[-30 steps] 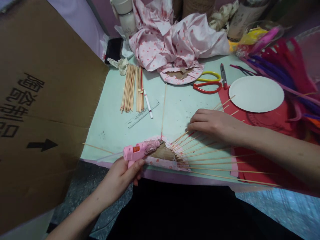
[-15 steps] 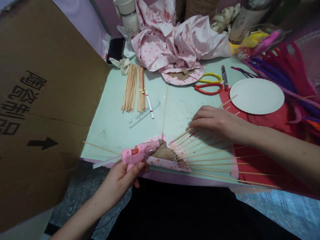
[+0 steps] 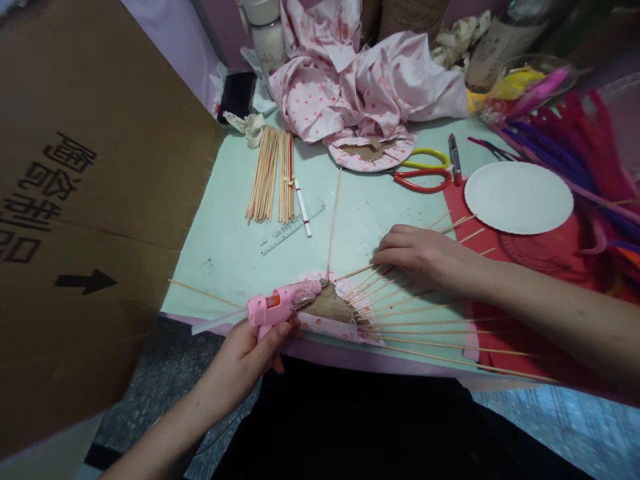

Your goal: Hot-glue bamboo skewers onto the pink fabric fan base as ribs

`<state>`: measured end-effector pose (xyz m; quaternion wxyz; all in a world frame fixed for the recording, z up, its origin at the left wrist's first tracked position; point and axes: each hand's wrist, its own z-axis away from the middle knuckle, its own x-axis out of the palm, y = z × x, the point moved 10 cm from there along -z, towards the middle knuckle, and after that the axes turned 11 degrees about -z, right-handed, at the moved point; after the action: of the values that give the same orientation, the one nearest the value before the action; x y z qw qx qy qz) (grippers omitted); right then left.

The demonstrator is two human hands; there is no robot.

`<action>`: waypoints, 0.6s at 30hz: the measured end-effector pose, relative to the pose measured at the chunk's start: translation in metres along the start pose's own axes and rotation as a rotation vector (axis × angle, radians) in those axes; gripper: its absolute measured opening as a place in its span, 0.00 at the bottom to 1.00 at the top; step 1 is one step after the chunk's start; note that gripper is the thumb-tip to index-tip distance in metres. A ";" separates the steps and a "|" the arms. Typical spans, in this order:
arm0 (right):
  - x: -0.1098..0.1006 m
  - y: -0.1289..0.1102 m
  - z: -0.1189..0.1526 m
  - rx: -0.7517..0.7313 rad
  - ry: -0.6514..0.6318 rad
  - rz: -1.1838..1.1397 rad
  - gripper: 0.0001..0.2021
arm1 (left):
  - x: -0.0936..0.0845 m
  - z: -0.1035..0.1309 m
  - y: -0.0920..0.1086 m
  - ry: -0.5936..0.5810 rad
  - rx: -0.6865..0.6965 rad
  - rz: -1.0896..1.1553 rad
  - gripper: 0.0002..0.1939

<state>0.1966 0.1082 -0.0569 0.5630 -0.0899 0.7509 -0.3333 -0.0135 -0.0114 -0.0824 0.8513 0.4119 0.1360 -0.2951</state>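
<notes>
My left hand (image 3: 257, 350) is wrapped round the handle of a pink hot glue gun (image 3: 267, 310), with a clear glue stick out of its back end. The gun's nozzle is at the upper edge of a half-round cardboard piece (image 3: 327, 307) edged in pink dotted fabric. Thin wooden sticks (image 3: 420, 323) fan out from this piece to the right, and a single stick (image 3: 334, 220) points away from me. With its fingers closed, my right hand (image 3: 413, 253) pinches a wooden stick (image 3: 355, 271) whose near end meets the fabric edge. The palm hides parts of several sticks.
Bundled sticks (image 3: 270, 177), a ruler (image 3: 293, 230) and a white pen (image 3: 303, 210) lie beyond my hands. Scissors (image 3: 423, 180), pink fabric (image 3: 350, 87) and a white paper plate (image 3: 520, 198) are farther back. A cardboard box (image 3: 100, 200) stands at the left.
My right hand has shifted slightly left, bringing the pinched stick to a new angle, apart from the other fanned sticks. The glue gun stays at the cardboard's upper edge.
</notes>
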 end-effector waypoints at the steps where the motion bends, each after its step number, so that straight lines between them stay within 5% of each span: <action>1: 0.000 -0.001 0.000 -0.007 -0.007 -0.006 0.15 | 0.001 0.000 -0.001 -0.004 0.001 0.001 0.27; 9: 0.000 -0.014 -0.003 -0.088 -0.024 -0.031 0.14 | 0.000 0.006 -0.004 0.023 -0.015 -0.035 0.27; 18: -0.019 -0.016 0.006 -0.138 0.188 0.027 0.12 | 0.000 0.006 0.000 0.038 -0.034 -0.077 0.25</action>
<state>0.2047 0.1033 -0.0330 0.4870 -0.0868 0.8226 -0.2805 -0.0140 -0.0161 -0.0784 0.8436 0.3974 0.1726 -0.3173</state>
